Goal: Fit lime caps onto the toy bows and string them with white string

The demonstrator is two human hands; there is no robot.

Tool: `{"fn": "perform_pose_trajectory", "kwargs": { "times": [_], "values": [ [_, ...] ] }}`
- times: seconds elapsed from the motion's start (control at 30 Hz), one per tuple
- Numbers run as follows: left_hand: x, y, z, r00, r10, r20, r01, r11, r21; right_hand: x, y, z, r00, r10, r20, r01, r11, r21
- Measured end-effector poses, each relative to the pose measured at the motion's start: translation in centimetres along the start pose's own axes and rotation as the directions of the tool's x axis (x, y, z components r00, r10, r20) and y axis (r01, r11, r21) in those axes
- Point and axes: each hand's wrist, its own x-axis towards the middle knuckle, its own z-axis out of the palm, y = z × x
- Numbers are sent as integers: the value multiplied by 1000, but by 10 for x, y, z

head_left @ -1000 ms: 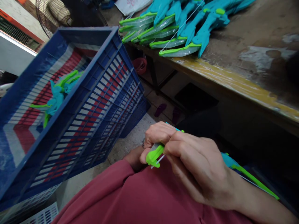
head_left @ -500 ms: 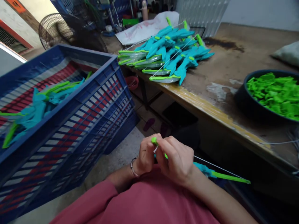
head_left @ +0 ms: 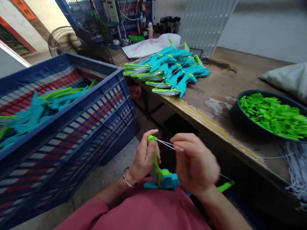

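Observation:
A teal and green plastic toy bow (head_left: 169, 180) lies across my lap, against my shirt. My left hand (head_left: 142, 157) grips its lime-green limb near the tip, thumb and fingers closed around it. From that tip a white string (head_left: 165, 143) runs doubled to my right hand (head_left: 197, 164), which pinches it between thumb and fingers and holds it taut. Behind my right wrist the bow's other green limb (head_left: 225, 186) sticks out, with string at its end. My right hand covers part of the bow's middle.
On the workbench (head_left: 203, 113) lies a pile of similar toy bows (head_left: 170, 68). A dark basin (head_left: 236, 116) of green plastic parts stands to the right, with white strings (head_left: 296, 169) hanging below it. At left, a blue crate (head_left: 96, 111) holds more teal and green pieces.
My hands were together at the green tip. My right hand has moved away to the right, drawing out the string, and more of the bow shows between them.

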Motion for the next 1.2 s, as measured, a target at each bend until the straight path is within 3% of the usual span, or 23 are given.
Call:
{"fn": "perform_pose_trajectory", "kwargs": {
  "times": [0.1, 0.27, 0.5, 0.6, 0.7, 0.83, 0.97, 1.07, 1.13, 1.2],
  "values": [
    [4, 1, -7, 999, -23, 49, 27, 995, -93, 3, -4, -12, 987, 146, -71, -136, 982, 133],
    [7, 6, -7, 993, 83, 84, -73, 991, -113, -11, 5, 3, 965, 261, -23, -249, 939, 238],
    [6, 12, -6, 993, 112, 42, -114, 993, 42, -22, 2, 10, 965, 218, 148, -251, 933, 259],
    [4, 14, -4, 994, 99, 40, -101, 994, 44, -23, 3, 14, 954, 265, 140, -295, 913, 281],
    [2, 15, -2, 996, 73, 48, -72, 997, -20, -25, 8, 18, 919, 354, 171, -393, 849, 354],
    [2, 9, -3, 995, -5, 101, 25, 980, -199, -29, 12, 24, 848, 442, 292, -529, 675, 515],
    [7, 2, -8, 976, -47, 214, 123, 926, -358, -30, 14, 26, 833, 467, 297, -544, 591, 596],
    [12, 1, -12, 959, -54, 280, 170, 895, -412, -29, 18, 25, 877, 408, 255, -479, 697, 534],
    [14, 2, -13, 952, -83, 294, 208, 881, -426, -29, 23, 23, 930, 306, 203, -365, 832, 417],
    [14, 3, -13, 952, -115, 283, 230, 879, -417, -29, 25, 21, 964, 198, 178, -248, 912, 327]
  ]
}}
